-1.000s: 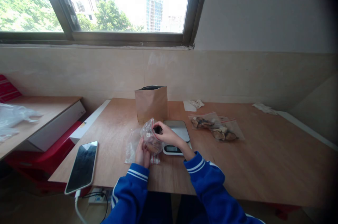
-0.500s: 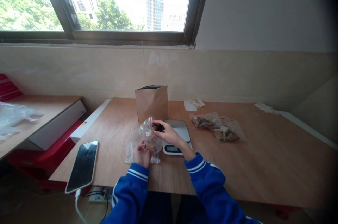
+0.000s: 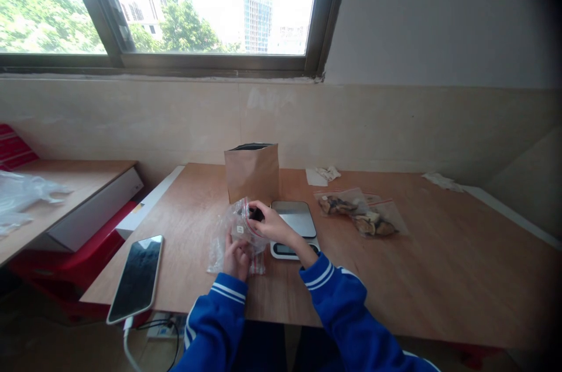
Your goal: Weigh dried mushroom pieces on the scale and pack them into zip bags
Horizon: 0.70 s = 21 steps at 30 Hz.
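Note:
My left hand (image 3: 236, 259) grips the lower part of a clear zip bag (image 3: 239, 226) holding brown dried pieces, upright on the wooden table (image 3: 439, 267). At the bag's mouth my right hand (image 3: 270, 223) pinches a small dark piece (image 3: 256, 214). A flat kitchen scale (image 3: 296, 226) lies just right of the bag, nothing on its platform. Behind them stands an open brown paper pouch (image 3: 252, 172). More empty clear bags (image 3: 216, 250) lie under the held bag.
Two filled zip bags (image 3: 360, 214) lie right of the scale. Crumpled tissue (image 3: 324, 174) sits by the wall, another scrap (image 3: 441, 179) at far right. A phone (image 3: 137, 276) on a cable rests at the table's left front corner. A lower side table (image 3: 65, 185) stands left.
My right hand has moved a little left and down, bringing the dark piece into the bag's mouth. The left hand keeps its hold on the bag.

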Motion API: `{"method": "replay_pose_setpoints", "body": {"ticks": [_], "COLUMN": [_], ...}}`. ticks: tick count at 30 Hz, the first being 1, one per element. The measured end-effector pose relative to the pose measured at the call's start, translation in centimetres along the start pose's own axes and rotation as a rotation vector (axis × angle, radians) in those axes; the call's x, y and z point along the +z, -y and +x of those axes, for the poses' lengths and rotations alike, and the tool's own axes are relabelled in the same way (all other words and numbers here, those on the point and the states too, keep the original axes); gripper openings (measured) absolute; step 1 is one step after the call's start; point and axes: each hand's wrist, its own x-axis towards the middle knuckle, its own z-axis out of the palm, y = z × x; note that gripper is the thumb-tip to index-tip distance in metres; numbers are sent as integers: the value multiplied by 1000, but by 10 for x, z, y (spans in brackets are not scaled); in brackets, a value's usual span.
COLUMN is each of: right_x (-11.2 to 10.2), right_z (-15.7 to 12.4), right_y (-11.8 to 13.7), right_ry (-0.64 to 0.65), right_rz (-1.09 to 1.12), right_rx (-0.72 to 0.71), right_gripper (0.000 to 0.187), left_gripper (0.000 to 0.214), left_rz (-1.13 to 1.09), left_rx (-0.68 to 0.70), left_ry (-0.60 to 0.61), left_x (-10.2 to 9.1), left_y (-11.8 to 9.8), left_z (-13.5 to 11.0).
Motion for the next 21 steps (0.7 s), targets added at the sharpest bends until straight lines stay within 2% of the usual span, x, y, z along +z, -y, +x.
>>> {"method": "replay_pose_setpoints", "body": {"ticks": [5,10,13,16,21], "right_x": [-5,-8,-17,-42,-92], "right_z": [-2,-3,5,28,93], "right_y": [6,3,2,11,38], "right_ry": [-84,-207,-266,-380,-551], "right_rz": [56,172,242,217,-96], "right_rx": [9,51,50,-44,-287], "right_gripper": [40,39,41,43,36], "left_gripper": [62,52,51,50,54], "left_rz": [-52,-52,-63,-78,-83], "left_rx": [-14,-22,-21,-21,-46], "left_ry": [-14,-47,-57,-44,-53], "left_x": [-5,-1,1,0,-4], "left_y": [-1,-3,-4,-4,-3], "left_z": [4,2,1,0,2]}}
